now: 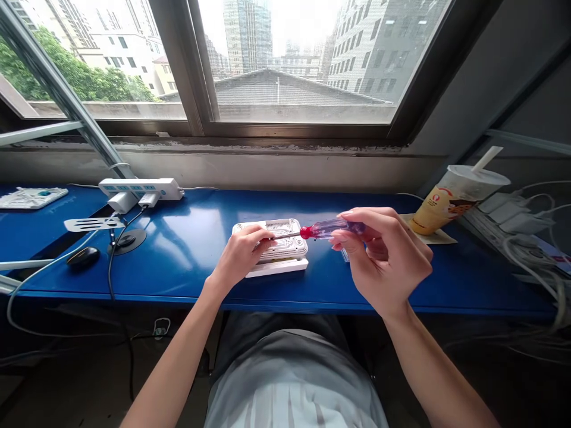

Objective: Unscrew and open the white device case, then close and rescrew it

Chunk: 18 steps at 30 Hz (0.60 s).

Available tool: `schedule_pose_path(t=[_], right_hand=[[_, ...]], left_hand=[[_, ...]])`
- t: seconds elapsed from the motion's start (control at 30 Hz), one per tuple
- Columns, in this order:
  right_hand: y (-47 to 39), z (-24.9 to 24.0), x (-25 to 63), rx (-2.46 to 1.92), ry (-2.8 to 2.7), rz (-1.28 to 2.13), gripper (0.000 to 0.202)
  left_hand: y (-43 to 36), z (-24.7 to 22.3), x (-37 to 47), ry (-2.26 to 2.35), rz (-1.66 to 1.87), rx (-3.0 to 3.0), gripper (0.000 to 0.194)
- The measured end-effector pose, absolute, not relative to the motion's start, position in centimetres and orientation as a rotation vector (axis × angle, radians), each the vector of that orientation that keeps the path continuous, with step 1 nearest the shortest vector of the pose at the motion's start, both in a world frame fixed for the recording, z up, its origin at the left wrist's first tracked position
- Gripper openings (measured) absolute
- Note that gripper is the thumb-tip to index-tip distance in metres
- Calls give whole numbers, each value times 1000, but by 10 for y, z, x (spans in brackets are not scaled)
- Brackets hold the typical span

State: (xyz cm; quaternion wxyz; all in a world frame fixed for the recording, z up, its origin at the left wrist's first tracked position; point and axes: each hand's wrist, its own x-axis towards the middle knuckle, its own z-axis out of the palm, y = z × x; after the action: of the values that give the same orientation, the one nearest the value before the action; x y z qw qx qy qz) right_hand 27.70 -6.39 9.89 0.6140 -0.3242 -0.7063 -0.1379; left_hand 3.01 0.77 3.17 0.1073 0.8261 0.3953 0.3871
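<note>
A screwdriver (328, 229) with a clear purple handle and a red collar lies nearly level above the desk. Its handle sits between the fingers and thumb of my right hand (388, 252). The thin metal shaft points left, and my left hand (245, 246) pinches it near the tip, which the fingers hide. Beneath the shaft is a white plastic housing (285, 246) with vent holes and screw bosses, partly covered by my left hand. A white edge piece (283, 267) runs along its near side. Something small and transparent, mostly hidden, lies behind my right hand.
On the blue desk (178, 255) a white power strip (140, 189) with plugs stands at the back left. Nearer are a black mouse (83, 257) and cables. At the right, a drink cup (450, 199) with a straw stands beside white adapters (508, 208) and tangled cords.
</note>
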Motion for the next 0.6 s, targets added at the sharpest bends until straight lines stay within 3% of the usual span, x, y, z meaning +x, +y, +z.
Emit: schedule_pose_path(t=[0.3,0.4,0.6], right_hand=[[-69,112,316,-813,-1586,-646,25],[-66,92,324,-834,-1727,-796,24],[-63,42,324,-988,-1940,-875,10]], left_hand=[[2,50,51,1150,1107,2346,25],[4,62,81,1045,943,2391,16],[20,70,137,1208,601,2488,24]])
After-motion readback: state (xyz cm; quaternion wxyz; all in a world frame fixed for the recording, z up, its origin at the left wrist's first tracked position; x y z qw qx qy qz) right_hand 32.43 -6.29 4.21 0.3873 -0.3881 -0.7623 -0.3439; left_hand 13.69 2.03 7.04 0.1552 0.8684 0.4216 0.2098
